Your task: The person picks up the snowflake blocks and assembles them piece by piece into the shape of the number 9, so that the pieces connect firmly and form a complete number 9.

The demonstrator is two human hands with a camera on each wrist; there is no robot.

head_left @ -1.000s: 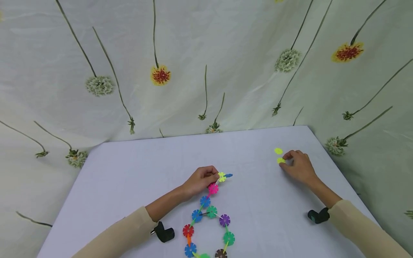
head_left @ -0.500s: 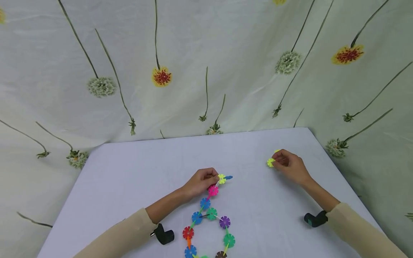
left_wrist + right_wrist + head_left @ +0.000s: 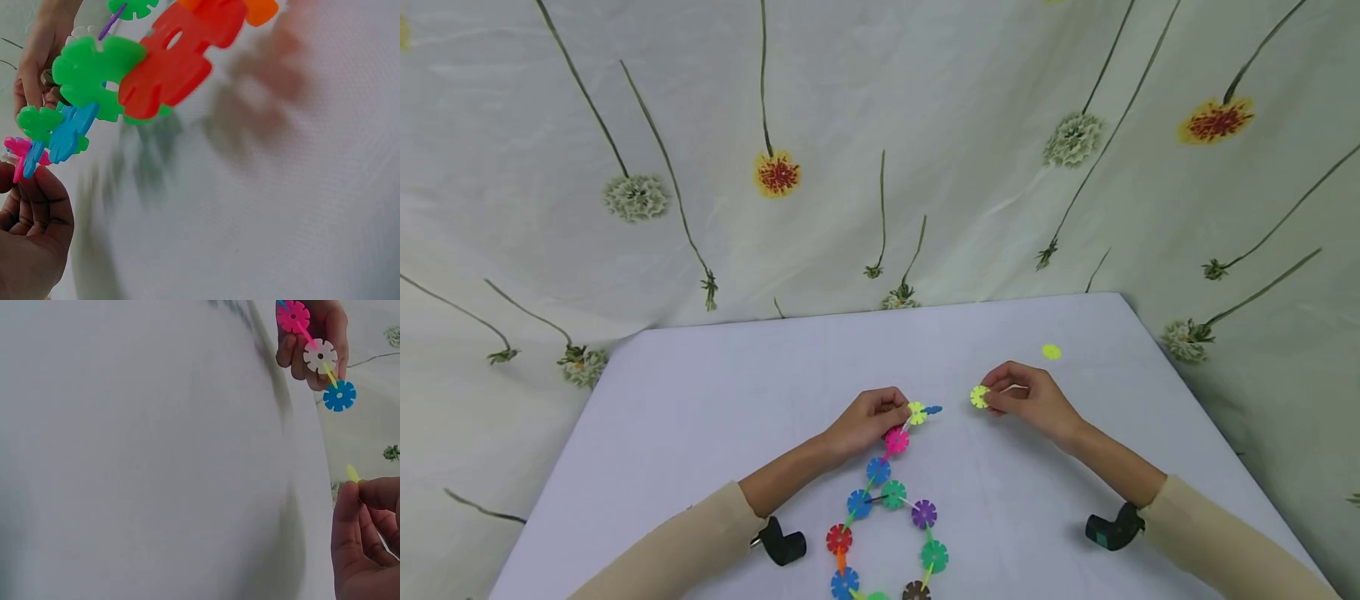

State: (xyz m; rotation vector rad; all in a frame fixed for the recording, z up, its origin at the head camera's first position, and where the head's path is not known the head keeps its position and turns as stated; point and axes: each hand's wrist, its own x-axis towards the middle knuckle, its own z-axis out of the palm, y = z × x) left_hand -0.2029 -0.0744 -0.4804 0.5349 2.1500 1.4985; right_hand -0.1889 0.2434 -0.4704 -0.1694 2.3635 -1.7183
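My left hand (image 3: 870, 423) pinches the upper end of a chain of interlocking notched plastic discs. Near its fingertips are a pink disc (image 3: 897, 440), a yellow disc (image 3: 917, 412) and, at the tip, a blue disc (image 3: 932, 409) seen edge-on. Below, the chain widens into a loop with a purple disc (image 3: 924, 513) and a red disc (image 3: 838, 538); the loop's bottom runs out of the head view. To the right, my right hand (image 3: 1028, 400) pinches a single yellow disc (image 3: 979, 397) between thumb and finger, apart from the chain. Edge-on, that loose disc (image 3: 352, 473) shows in the right wrist view.
Another yellow disc (image 3: 1052, 352) lies flat toward the table's far right. The white table (image 3: 737, 367) ends at a flower-printed cloth (image 3: 835, 242) behind it. A black wrist device (image 3: 782, 542) is by the left sleeve, another black device (image 3: 1114, 527) by the right.
The right hand has lifted a yellow disc from the far right and carried it leftward toward the chain's tip. The left hand keeps its hold in place.
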